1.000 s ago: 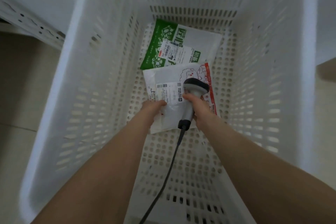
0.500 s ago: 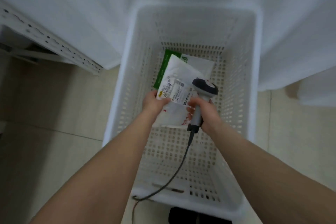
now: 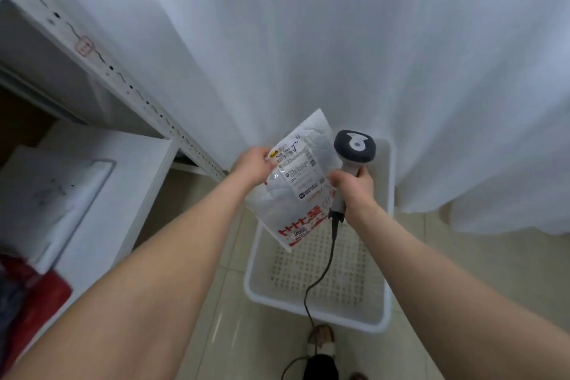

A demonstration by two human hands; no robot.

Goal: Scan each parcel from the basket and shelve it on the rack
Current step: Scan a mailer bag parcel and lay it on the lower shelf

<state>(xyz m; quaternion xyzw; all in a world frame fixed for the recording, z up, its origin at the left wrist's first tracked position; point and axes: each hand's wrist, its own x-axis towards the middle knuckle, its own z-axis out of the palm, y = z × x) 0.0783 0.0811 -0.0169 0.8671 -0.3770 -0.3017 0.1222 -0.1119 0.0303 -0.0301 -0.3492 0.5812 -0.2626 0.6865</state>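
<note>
Pinching the parcel [image 3: 296, 182] between left fingers [image 3: 267, 160], right hand [image 3: 350, 187] grips scanner [image 3: 354, 148].

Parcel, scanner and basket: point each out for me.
parcel [image 3: 296, 191], head view, on its white shipping label.
scanner [image 3: 354, 145], head view, on its dark head.
basket [image 3: 308, 311], head view, on its near rim.

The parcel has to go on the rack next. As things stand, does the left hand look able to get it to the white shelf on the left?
Probably yes. The left hand grips the parcel by its edge, lifted above the basket. The white shelf lies on that side with nothing between.
</note>
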